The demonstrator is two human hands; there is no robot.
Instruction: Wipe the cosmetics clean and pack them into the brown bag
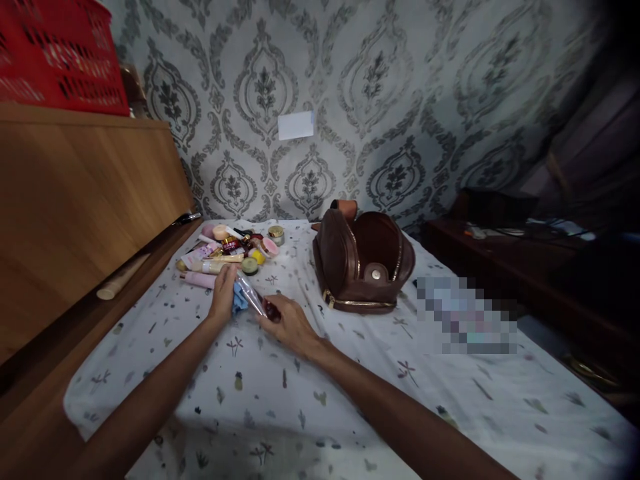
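Observation:
My right hand (289,325) is closed on the dark-capped end of a clear tube (251,297), which slants up and to the left just above the bed. My left hand (223,291) rests fingers together on a small blue cloth (240,303), touching the tube's other end. Just beyond my left hand lies a heap of cosmetics (231,252): tubes, small jars and compacts. An open brown leather bag (364,261) stands to the right of my hands, its lid flipped back.
A white floral bedsheet (310,393) covers the bed. A wooden headboard (75,207) runs along the left with a red crate (57,53) on top. A dark side table (520,253) stands at the right. Patterned wallpaper lies behind.

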